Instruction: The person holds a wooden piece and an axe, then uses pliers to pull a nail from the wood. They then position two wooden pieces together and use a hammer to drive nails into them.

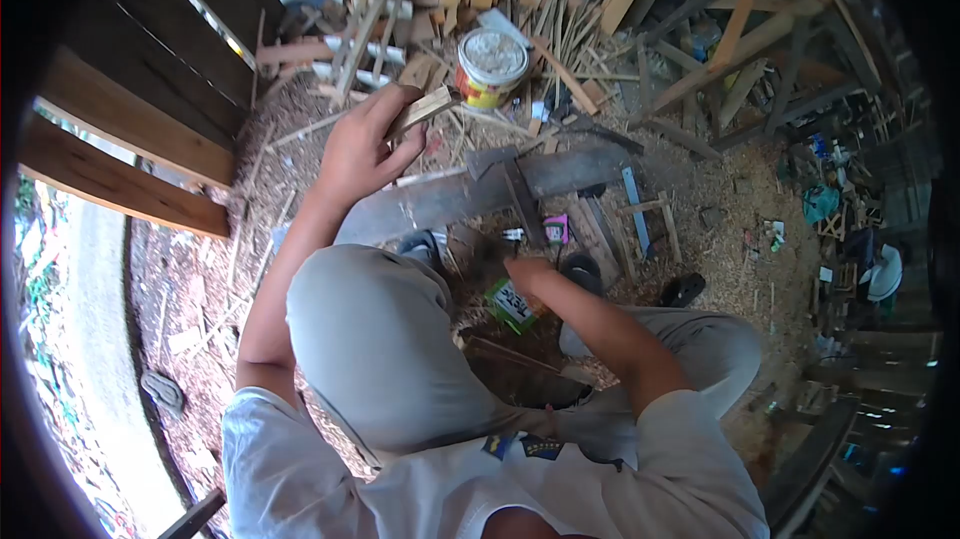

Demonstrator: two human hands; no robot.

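Raised ahead of me, my left hand [370, 149] pinches a short wooden block [426, 110] between thumb and fingers. My right hand [530, 278] is low between my knees, its fingers curled; a dark blurred shape lies beside it, and what it grips cannot be made out. Just beyond that hand is the handle of a hammer [522, 201], whose head rests on a thick grey plank [430, 207]. A green packet [512, 307] lies below my right hand, and a pink packet [556, 229] is past it.
A white bucket [492, 61] stands beyond the plank among scattered wood strips [555, 49]. A light blue saw-like strip [636, 211] lies to the right, near a dark sandal [684, 290]. Upright boards [130, 149] line the left; stacked timber [740, 69] fills the back right.
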